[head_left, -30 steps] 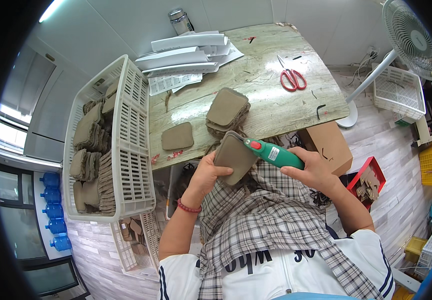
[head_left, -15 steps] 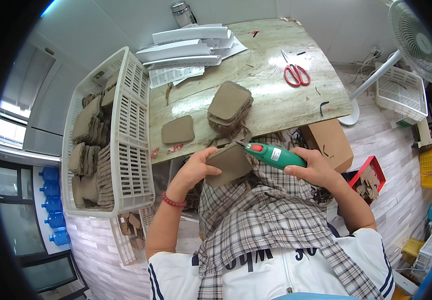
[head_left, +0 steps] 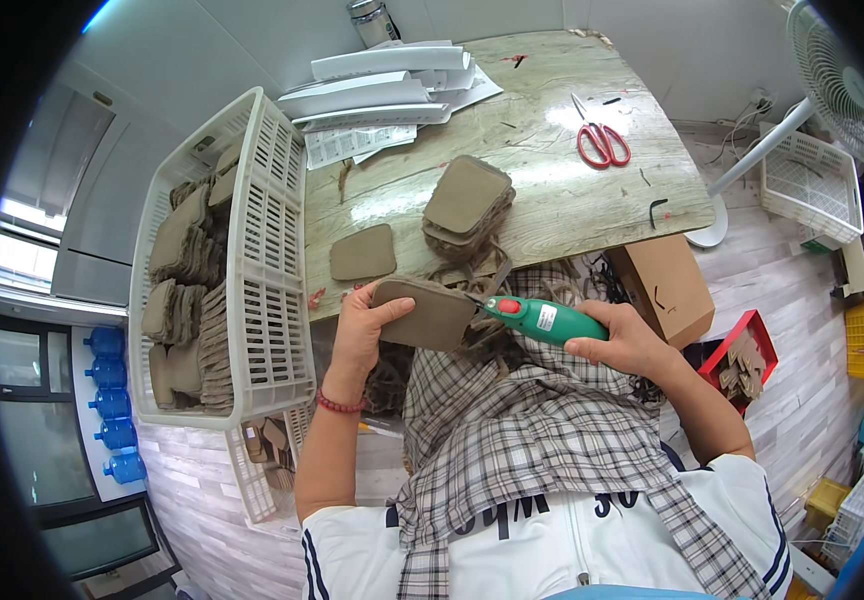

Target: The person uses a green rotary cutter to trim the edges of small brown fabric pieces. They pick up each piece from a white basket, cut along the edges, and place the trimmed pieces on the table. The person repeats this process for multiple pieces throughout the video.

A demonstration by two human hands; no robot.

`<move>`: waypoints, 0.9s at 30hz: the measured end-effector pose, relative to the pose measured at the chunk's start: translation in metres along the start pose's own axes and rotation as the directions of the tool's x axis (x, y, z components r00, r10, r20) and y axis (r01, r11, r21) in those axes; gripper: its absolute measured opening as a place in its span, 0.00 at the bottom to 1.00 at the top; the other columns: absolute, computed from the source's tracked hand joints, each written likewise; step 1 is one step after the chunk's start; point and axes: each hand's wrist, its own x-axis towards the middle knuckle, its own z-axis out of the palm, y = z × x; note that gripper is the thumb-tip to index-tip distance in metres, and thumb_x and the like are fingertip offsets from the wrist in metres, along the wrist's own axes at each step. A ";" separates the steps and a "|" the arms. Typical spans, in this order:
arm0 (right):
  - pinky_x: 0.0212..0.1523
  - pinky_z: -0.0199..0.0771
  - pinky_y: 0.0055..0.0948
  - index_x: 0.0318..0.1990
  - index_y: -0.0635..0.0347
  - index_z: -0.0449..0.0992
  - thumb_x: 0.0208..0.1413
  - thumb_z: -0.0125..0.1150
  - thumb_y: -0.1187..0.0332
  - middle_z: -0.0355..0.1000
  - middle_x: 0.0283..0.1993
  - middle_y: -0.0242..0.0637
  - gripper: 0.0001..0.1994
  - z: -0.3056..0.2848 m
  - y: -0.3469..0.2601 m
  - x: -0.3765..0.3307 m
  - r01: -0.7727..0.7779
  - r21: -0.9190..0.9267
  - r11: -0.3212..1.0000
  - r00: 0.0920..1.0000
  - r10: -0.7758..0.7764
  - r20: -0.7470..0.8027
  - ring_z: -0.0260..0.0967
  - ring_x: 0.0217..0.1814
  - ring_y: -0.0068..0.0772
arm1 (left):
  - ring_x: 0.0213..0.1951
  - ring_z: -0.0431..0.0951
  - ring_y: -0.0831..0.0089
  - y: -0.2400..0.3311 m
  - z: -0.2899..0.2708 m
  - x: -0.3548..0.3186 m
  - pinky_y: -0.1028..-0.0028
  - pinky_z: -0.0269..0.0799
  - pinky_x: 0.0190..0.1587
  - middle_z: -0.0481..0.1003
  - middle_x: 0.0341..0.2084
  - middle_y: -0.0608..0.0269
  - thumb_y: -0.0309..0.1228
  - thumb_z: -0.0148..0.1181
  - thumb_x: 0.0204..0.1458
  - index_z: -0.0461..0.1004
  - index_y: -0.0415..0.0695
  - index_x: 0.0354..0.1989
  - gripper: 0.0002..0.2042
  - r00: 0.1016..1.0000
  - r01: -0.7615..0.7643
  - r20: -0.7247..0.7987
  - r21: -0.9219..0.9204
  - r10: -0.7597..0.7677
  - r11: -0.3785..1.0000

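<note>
The bench (head_left: 552, 200), a wood-grained top with a glossy, scuffed surface, is carrying most of the items. Standing at its left edge is a white plastic lattice crate (head_left: 262, 300), filled with stacks of flat brown pads with rounded corners. A spread of white paper sheets and long folded white pieces (head_left: 382, 90) is lying at the far side of the bench. A plain brown cardboard box (head_left: 662, 290) is sitting on the floor below the bench's right end, beside a red tray (head_left: 742, 355) holding brown offcuts. A white fan (head_left: 837, 70) on a stand is rising at the right, by a white wire basket (head_left: 802, 185).

On the bench, a stack of brown pads (head_left: 467, 200) is sitting near the front edge, with a single brown pad (head_left: 362, 252) lying just to its left. Red-handled scissors (head_left: 602, 145) are lying further right, well apart from the stack.

The left hand (head_left: 362, 330) is grasping a brown pad (head_left: 427, 312) by its left end, holding it just in front of the bench edge, over the lap. The right hand (head_left: 627, 340) is clenched around a green handheld power cutter (head_left: 537, 320) with a red button and a small white label; its tip is meeting the right edge of the held pad.
</note>
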 end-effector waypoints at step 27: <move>0.32 0.73 0.30 0.47 0.67 0.74 0.50 0.67 0.56 0.74 0.30 0.44 0.24 0.018 -0.017 0.013 0.169 -0.168 0.971 0.985 -0.170 0.009 0.74 0.30 0.32 | 0.32 0.78 0.81 0.004 0.034 -0.003 0.80 0.74 0.38 0.80 0.30 0.64 0.20 0.64 0.47 0.79 0.34 0.38 0.09 0.958 0.142 0.199 0.295 -0.206 0.945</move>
